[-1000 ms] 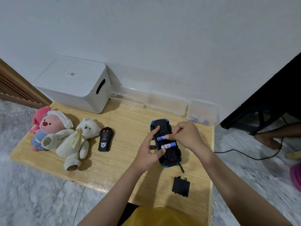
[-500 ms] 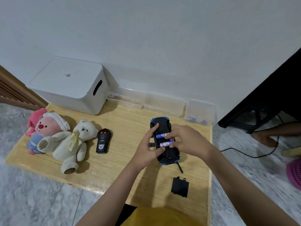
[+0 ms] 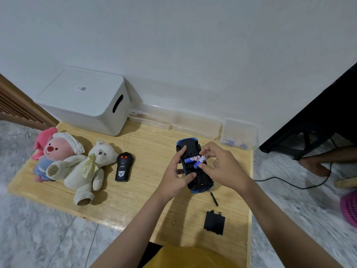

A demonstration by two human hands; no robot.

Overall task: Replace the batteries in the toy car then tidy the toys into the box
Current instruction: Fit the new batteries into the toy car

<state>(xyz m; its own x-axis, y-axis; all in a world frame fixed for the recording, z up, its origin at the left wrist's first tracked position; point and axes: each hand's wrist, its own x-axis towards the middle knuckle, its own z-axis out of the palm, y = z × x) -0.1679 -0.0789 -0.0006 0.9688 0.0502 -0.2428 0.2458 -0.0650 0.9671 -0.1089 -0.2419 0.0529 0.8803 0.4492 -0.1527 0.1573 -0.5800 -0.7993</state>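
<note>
The blue and black toy car (image 3: pixel 201 183) lies upside down on the low wooden table (image 3: pixel 146 165). My left hand (image 3: pixel 176 176) grips the car's left side. My right hand (image 3: pixel 222 167) pinches a blue and white battery (image 3: pixel 200 161), tilted up out of the open compartment. A second battery (image 3: pixel 191 158) lies flat in the compartment. The black battery cover (image 3: pixel 214 222) and a small black screwdriver (image 3: pixel 214 198) rest near the front edge. The black remote (image 3: pixel 123 167), a white teddy bear (image 3: pixel 87 171) and a pink plush doll (image 3: pixel 52 151) lie to the left.
A white lidded box (image 3: pixel 85 99) stands at the back left against the wall. Clear plastic trays (image 3: pixel 173 120) line the back edge; the rightmost clear container (image 3: pixel 239 136) holds batteries. A black cable (image 3: pixel 289 182), a person's foot (image 3: pixel 313 165) and a pink basket (image 3: pixel 349 207) are on the floor right.
My right hand has lifted the nearer battery so it tilts up out of the compartment. My left hand has shifted to clasp the car's side.
</note>
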